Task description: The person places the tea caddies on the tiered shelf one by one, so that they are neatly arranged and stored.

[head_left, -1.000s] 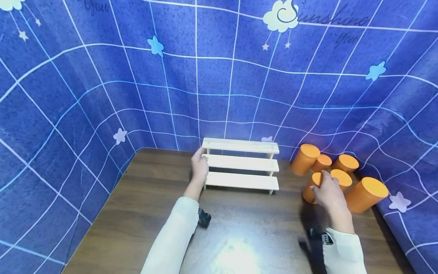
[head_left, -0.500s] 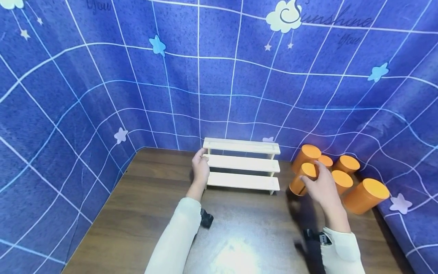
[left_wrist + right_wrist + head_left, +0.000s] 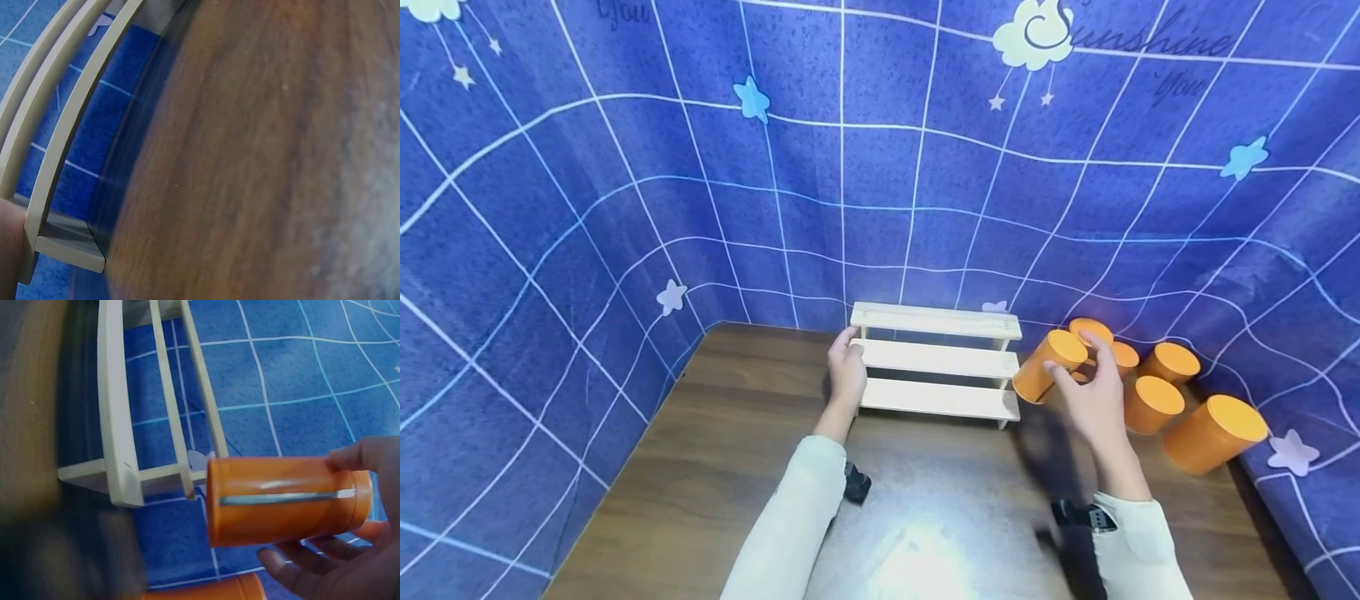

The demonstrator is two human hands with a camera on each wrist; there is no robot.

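Observation:
My right hand (image 3: pixel 1097 406) holds an orange cylindrical canister (image 3: pixel 1043 371) between thumb and fingers, tilted, beside the right end of a pale wooden three-step display shelf (image 3: pixel 932 357). In the right wrist view the canister (image 3: pixel 275 506) lies sideways across the picture, a narrow pale streak along its side, with fingers near its lidded end. My left hand (image 3: pixel 847 375) grips the shelf's left end, fingers at the upper and middle steps. Only a sliver of a left finger (image 3: pixel 11 244) shows in the left wrist view, against the slats (image 3: pixel 69 125).
Several more orange canisters of different sizes stand at the right, among them a large one (image 3: pixel 1216 433) and a shorter one (image 3: pixel 1153 406). A brown wood-grain table (image 3: pixel 737 417) bears everything. Blue grid-patterned cloth (image 3: pixel 880 167) hangs behind and at both sides.
My right hand has lifted one canister out of the group and carried it left and up, toward the shelf's right end. The left hand stays at the shelf.

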